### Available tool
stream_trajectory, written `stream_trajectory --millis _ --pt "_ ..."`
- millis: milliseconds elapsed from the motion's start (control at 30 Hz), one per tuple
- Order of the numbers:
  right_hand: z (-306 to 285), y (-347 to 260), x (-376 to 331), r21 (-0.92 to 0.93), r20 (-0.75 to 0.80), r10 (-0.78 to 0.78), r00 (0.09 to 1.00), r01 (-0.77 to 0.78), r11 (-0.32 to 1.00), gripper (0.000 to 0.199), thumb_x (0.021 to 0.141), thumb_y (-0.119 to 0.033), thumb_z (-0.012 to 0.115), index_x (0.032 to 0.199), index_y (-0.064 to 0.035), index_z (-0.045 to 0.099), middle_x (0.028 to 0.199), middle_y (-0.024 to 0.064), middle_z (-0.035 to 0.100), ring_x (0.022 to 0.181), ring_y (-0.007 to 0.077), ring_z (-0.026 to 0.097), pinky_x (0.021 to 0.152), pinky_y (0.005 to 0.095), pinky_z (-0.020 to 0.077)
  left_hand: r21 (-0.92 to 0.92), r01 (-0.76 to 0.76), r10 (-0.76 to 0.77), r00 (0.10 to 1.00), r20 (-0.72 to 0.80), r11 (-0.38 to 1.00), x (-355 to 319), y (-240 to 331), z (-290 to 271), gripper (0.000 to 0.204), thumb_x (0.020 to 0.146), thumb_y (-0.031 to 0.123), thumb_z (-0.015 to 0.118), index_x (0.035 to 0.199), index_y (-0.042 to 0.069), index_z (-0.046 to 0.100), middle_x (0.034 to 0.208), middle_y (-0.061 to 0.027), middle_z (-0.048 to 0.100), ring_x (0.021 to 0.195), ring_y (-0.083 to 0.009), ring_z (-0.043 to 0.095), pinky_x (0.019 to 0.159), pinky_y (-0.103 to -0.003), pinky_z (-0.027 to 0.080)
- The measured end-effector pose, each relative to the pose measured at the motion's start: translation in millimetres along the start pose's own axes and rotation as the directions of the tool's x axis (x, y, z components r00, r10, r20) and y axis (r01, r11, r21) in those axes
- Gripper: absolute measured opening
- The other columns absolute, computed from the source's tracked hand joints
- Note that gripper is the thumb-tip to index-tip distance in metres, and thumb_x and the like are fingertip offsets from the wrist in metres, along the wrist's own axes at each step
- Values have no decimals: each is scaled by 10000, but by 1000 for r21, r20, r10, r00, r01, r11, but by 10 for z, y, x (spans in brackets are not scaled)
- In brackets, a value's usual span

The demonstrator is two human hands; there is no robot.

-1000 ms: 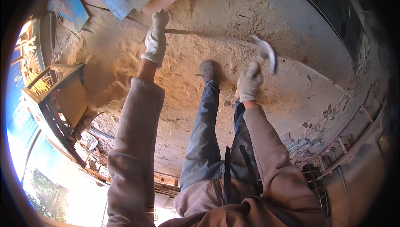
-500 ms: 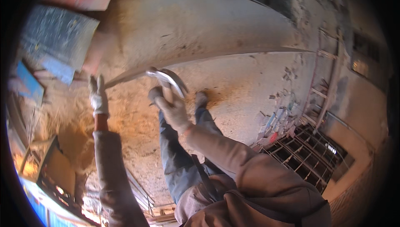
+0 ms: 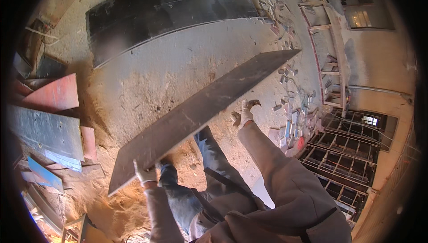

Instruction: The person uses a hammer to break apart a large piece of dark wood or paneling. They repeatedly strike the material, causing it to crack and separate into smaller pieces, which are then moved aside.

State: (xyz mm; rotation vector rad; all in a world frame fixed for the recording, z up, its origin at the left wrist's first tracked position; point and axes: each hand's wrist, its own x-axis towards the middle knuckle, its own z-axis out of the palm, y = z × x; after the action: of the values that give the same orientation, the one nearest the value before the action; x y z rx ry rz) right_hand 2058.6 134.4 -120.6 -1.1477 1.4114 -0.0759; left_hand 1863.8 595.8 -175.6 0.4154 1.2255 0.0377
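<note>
A long, narrow dark board (image 3: 196, 112) slants across the middle, its left end nearer me and its far end to the right. My left hand (image 3: 144, 172), in a white glove, grips the board's near edge close to the left end, thumb on top. In my gloved right hand (image 3: 244, 115) is a hammer (image 3: 254, 103); its dark head pokes out beside the fingers, and much of the handle is covered. That hand is just beyond the board's near edge, to the right; whether it touches the board I cannot tell.
A large dark panel (image 3: 174, 11) lies on the dusty ground ahead. Red, black and blue boards (image 3: 47, 131) are piled at left. Wood scraps (image 3: 290, 127) lie along the right wall, near a ladder-like wooden frame (image 3: 327, 51) and a barred window (image 3: 339, 158). My legs are below the board.
My left hand, spread before, now grips the board. The board's broad face has come into view. My right hand has shifted right with the hammer, and the view has turned.
</note>
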Motion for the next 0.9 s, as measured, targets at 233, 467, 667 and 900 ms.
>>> stream_trajectory --millis 233,467,667,900 --pt "2 -377 777 -205 -34 209 977 -212 956 530 827 -532 861 816 -71 597 700 62 589 464 205 508 427 382 458 74 97 -81 977 -196 993 45 -436 313 257 967 170 695 1183 33 700 1190 -106 716 1089 -287 660 979 -443 545" --pt "-160 -799 1174 -413 285 407 868 -272 869 246 919 -251 734 866 -15 693 448 145 498 397 278 520 574 428 608 86 -6 28 966 -256 996 -195 -317 715 239 929 76 701 1157 8 689 1140 -130 699 1065 -278 666 928 -421 582" --pt "-24 -1342 1239 -93 348 350 870 -339 936 174 892 -105 721 1054 -48 692 972 148 735 751 289 739 687 474 665 161 -169 201 956 -211 972 -655 -105 1744 185 889 60 748 1062 11 705 1017 -89 701 913 -220 675 757 -354 590" --pt "742 -2234 361 25 440 164 883 -194 981 279 810 -72 787 1073 -61 692 1040 106 741 875 276 740 709 418 650 71 -273 282 938 -201 959 -959 672 2614 90 871 68 770 915 20 707 881 -62 680 761 -188 646 665 -304 539"
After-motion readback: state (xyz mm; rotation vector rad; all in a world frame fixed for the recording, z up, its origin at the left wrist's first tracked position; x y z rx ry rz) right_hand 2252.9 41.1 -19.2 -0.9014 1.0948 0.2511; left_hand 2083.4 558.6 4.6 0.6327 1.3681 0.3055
